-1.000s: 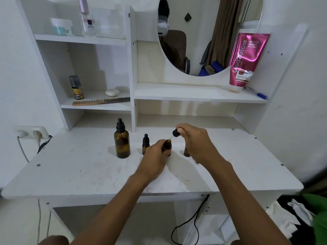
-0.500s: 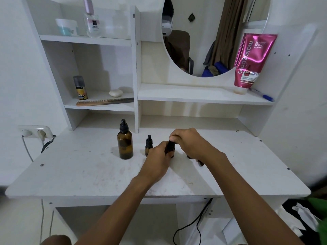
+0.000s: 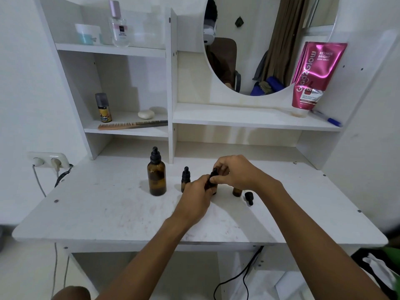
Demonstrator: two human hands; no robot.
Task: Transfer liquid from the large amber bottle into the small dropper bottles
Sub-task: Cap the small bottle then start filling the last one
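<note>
The large amber bottle [image 3: 156, 177] stands capped with a black dropper top on the white desk [image 3: 108, 213], left of my hands. A small capped dropper bottle [image 3: 185, 178] stands just right of it. My left hand [image 3: 195, 199] grips the body of a second small amber bottle [image 3: 211, 185] on the desk. My right hand [image 3: 232, 172] pinches its black dropper cap [image 3: 214, 173] from above. A third small bottle [image 3: 237, 191] stands uncapped behind my right wrist, and its loose black dropper [image 3: 249, 197] lies on the desk beside it.
Shelves rise behind the desk with a comb [image 3: 132, 125], a small spray can [image 3: 104, 108], soap [image 3: 146, 114], a perfume bottle [image 3: 119, 24] and a pink tube [image 3: 315, 76] under a round mirror [image 3: 270, 40]. A wall socket [image 3: 48, 161] with cables sits at the left.
My right hand has come down with the black dropper cap onto the small bottle that my left hand holds. The camera view shifted slightly.
</note>
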